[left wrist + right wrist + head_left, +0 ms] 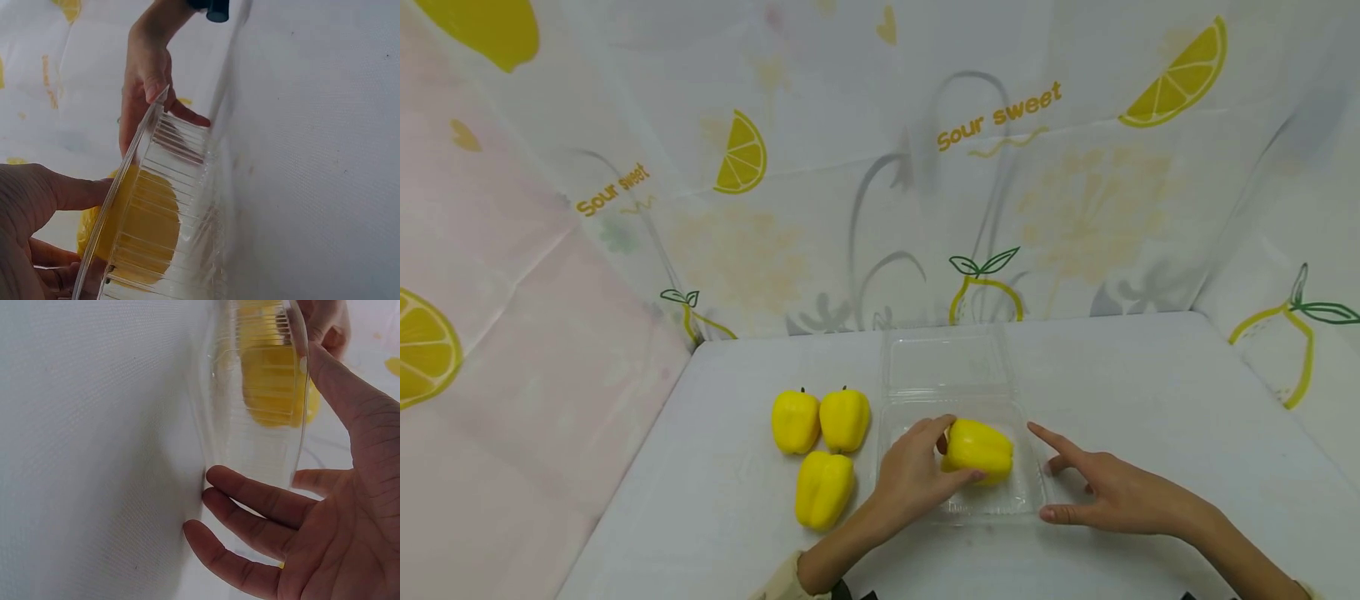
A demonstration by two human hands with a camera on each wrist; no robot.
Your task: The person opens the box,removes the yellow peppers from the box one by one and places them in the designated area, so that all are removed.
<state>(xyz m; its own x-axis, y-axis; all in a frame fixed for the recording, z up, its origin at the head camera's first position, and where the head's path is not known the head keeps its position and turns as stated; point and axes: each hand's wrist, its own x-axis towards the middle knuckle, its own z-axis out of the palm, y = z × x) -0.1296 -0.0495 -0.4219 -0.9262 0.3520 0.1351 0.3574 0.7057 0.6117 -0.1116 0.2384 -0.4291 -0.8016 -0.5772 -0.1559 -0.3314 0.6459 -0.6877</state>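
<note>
My left hand (pixel 917 467) grips a yellow bell pepper (pixel 979 451) between thumb and fingers, and the pepper lies on its side within the base of a clear plastic clamshell box (pixel 925 504). Through the ribbed wall of the box (pixel 187 181), the left wrist view shows the pepper (pixel 147 225) inside. At the box's right side is my right hand (pixel 1112 492), its fingers spread and relaxed. In the right wrist view its thumb and fingertips are right at the box's rim and wall (pixel 262 453), with nothing gripped.
Three more yellow bell peppers, one at back left (pixel 795 422), one beside it (pixel 845 420) and one nearer (pixel 824 490), sit left of the box. The box's lid (pixel 947 362) lies folded open toward the back. A fruit-printed cloth (pixel 850 250) hangs behind the white table (pixel 1150 400).
</note>
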